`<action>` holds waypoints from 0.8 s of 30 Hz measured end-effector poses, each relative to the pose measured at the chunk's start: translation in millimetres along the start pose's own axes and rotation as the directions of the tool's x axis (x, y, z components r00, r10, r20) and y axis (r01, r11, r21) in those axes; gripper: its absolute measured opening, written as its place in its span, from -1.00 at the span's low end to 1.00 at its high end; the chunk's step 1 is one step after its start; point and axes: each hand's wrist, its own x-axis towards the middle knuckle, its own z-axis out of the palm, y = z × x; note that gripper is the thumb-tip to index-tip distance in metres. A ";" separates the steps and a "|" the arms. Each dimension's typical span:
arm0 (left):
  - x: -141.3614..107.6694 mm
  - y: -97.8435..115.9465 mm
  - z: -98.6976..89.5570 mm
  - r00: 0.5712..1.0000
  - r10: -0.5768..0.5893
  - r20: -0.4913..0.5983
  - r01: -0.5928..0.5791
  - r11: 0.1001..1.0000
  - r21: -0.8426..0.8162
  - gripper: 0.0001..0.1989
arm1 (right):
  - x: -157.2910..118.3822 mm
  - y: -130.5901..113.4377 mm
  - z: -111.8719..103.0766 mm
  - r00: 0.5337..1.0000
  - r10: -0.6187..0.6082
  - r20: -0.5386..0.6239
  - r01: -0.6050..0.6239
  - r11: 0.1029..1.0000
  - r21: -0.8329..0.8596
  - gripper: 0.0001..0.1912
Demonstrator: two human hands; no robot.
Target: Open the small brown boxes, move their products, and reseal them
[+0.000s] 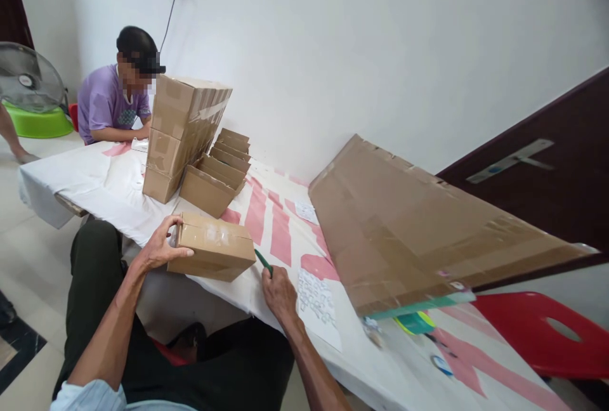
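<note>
A closed, taped cardboard box (216, 249) rests at the near edge of the cloth-covered table. My left hand (162, 246) grips its left end, thumb along the front and fingers over the top. My right hand (279, 290) is closed around a green tool (263, 261), whose tip points at the box's right end. Whether the tip touches the box I cannot tell. Behind the box stand several open cardboard boxes (207, 190) in a row, beside a tall stack of closed boxes (164, 138).
A large cardboard sheet (394, 227) leans on the table's right side. Printed papers (318, 303), a green tape roll (415, 323) and a blue-white roll (442, 365) lie nearby. A person (111, 100) sits at the far left, near a fan (28, 78). A red chair (547, 341) stands right.
</note>
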 end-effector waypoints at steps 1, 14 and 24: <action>0.1 0.9 0.2 1.000 -0.004 0.001 0.004 1.000 0.005 -0.31 | 3.2 -3.9 -10.0 0.998 0.026 -0.062 -0.020 0.996 0.083 -0.61; -2.7 -10.2 2.9 0.998 0.054 -0.020 -0.054 0.999 0.010 -0.20 | 58.1 -145.4 -141.2 0.786 -0.616 0.051 0.441 0.617 0.651 -0.66; -4.2 -12.0 3.5 0.994 0.106 -0.018 -0.105 0.994 0.039 -0.20 | 81.5 -165.0 -149.6 0.652 -0.744 0.145 0.573 0.608 0.550 -0.71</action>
